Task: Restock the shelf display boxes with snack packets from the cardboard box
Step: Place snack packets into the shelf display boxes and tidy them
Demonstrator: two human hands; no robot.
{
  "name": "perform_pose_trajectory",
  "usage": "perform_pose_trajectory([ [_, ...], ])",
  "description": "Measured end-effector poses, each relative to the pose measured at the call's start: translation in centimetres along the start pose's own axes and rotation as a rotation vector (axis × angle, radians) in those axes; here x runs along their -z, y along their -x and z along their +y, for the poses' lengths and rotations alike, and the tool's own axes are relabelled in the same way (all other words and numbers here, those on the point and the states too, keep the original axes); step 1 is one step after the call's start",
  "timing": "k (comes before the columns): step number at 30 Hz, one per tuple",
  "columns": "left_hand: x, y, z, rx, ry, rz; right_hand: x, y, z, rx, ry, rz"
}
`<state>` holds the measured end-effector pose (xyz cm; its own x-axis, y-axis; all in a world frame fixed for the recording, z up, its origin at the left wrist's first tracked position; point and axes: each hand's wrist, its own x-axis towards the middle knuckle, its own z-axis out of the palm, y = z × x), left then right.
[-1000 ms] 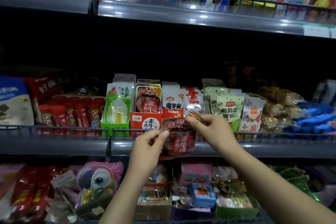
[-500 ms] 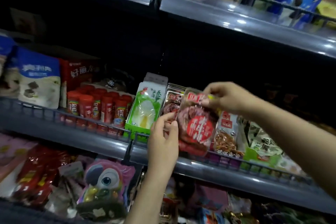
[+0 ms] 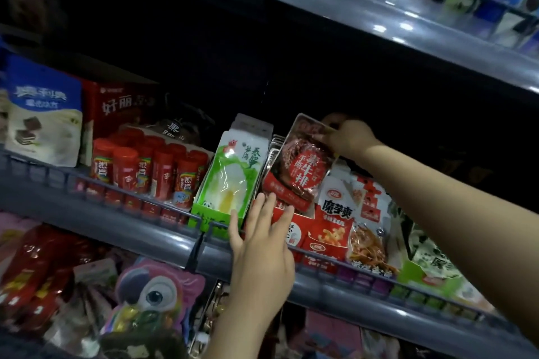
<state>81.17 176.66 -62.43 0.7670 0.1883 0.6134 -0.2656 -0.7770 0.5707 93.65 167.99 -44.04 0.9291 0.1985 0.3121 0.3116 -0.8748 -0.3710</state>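
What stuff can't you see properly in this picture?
- Head view: the red display box is mostly covered by the left hand.
- The red snack packet has its top corner under the right hand fingers.
- The cardboard box is out of frame.
- The shelf's back is too dark.

On the middle shelf (image 3: 163, 245), a snack packet (image 3: 297, 166) stood in its display box (image 3: 294, 230). A bamboo-shoot box (image 3: 230, 181) sat just left; candy tubes (image 3: 145, 169) farther left; konjac packets (image 3: 335, 213) just right.
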Motion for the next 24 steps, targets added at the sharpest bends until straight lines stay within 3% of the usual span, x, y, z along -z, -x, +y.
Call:
perform_pose_trajectory([
  [4,-0.9,-0.1,-0.5,-0.012,-0.063,0.013,-2.5,-1.4,0.0,0.073,0.045,-0.1],
  [9,-1.0,0.1,-0.9,-0.052,-0.137,0.001,-5.2,-1.4,1.2,0.168,0.136,-0.113],
  [18,-0.9,0.5,-0.9,-0.049,-0.156,-0.02,-4.5,-1.6,1.6,0.237,0.235,-0.205],
  [24,-0.7,1.0,-0.7,-0.073,-0.06,0.033,-2.4,1.2,1.6,0.297,0.357,-0.098],
])
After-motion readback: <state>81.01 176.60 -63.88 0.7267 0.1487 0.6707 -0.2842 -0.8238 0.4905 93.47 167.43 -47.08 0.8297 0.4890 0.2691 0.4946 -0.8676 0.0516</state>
